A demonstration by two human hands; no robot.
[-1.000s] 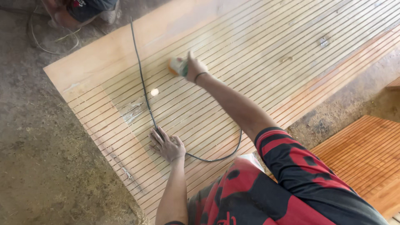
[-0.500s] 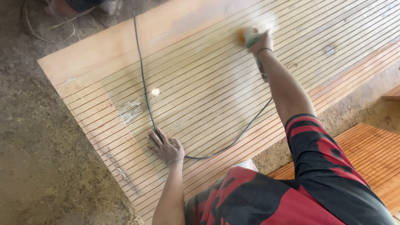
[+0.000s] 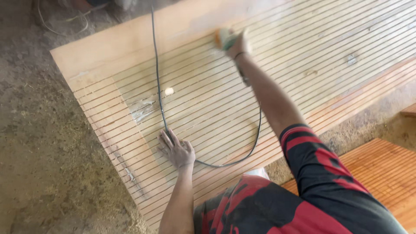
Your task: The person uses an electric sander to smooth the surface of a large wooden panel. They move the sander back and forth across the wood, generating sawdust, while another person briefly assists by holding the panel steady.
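- Cable (image 3: 158,86) trouble looks likeliest: the black cord runs down the grooved wooden panel (image 3: 303,65), passes under the left hand (image 3: 177,149) and loops back to the sander (image 3: 225,39), so a long stroke could snag or drag it.
- Left hand lies flat and open, fingers spread, pinning the cable.
- Right hand (image 3: 236,45) closes round the sander near the panel's far side.
- Motion blur hides the sander's shape; the cable's far end is cut off.
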